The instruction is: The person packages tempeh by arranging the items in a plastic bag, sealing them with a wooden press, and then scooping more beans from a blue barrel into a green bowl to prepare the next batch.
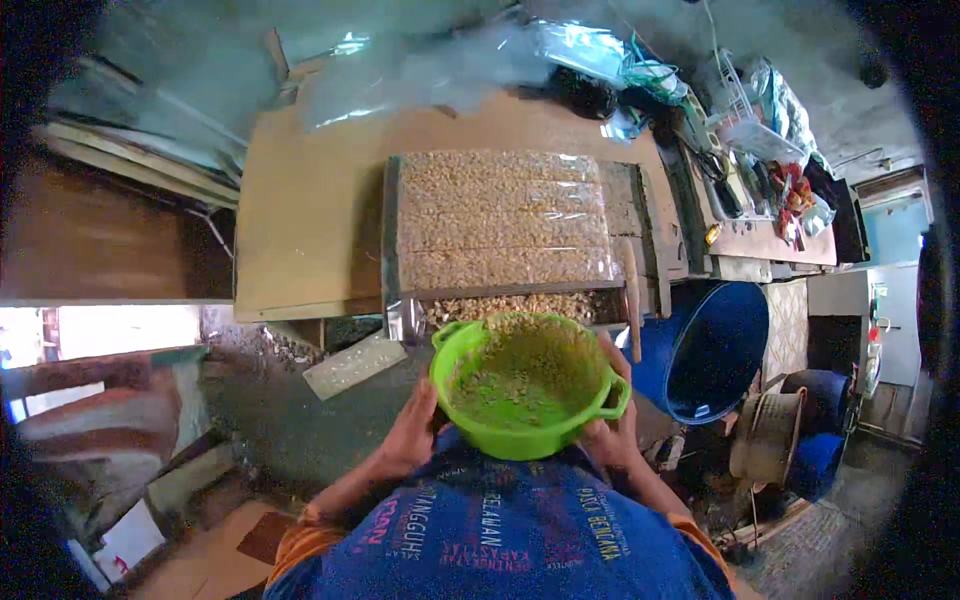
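A lime-green plastic basin [515, 445] with two side handles is held in front of my chest, tipped toward the table. Bits of pale, grain-like crumbs stick to its inside. My left hand [412, 432] grips its left side below the handle, fingers partly hidden behind it. On the other side my right hand [612, 430] holds the basin near the right handle. Just beyond the rim lies a wooden frame [391, 230] packed with pale beans or grains [500, 225] in rows under clear plastic. Loose pale pieces [520, 305] fill a strip at its near edge.
The frame rests on a brown board tabletop [300, 200]. A wooden stick [632, 300] lies along its right side. At right stand a large blue barrel [705, 350] and a side table with a white basket [765, 140]. A speckled pale plank [353, 366] juts out lower left.
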